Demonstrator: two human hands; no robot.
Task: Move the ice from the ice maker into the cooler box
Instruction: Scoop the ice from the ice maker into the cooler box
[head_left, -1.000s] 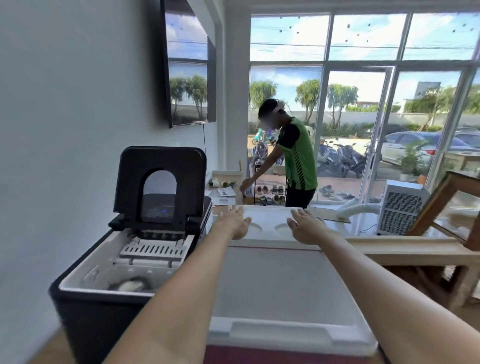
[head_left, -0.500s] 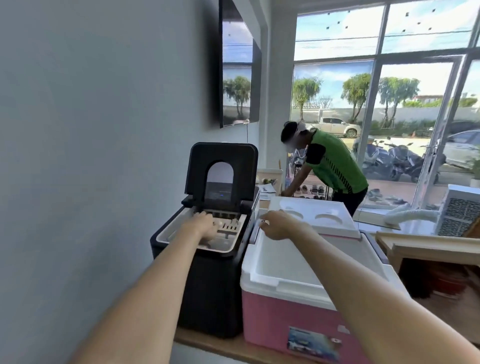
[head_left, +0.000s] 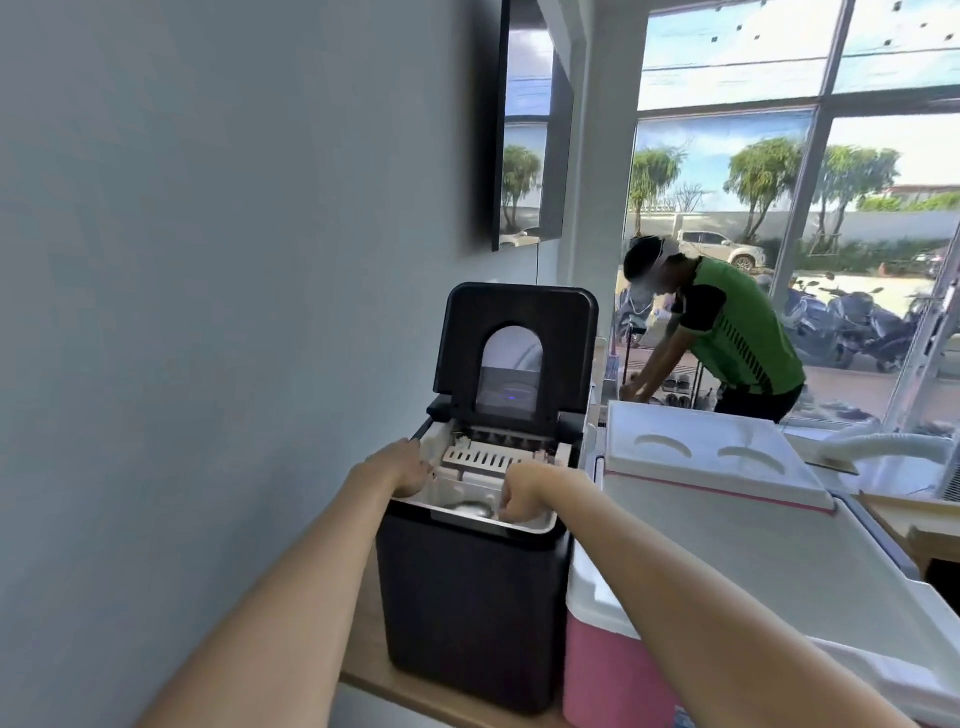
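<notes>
Black ice maker (head_left: 475, 597), both hands now inside: left hand (head_left: 410, 470) grip unclear, right hand (head_left: 522, 493) curled, contents hidden.

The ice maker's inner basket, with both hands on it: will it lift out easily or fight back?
Probably light: the basket looks like thin plastic. It sits snug inside the ice maker, so it may bind unless lifted straight. The left hand and right hand are at opposite sides, which should keep it level. Likely wet and slippery; the ice load is hidden.
</notes>
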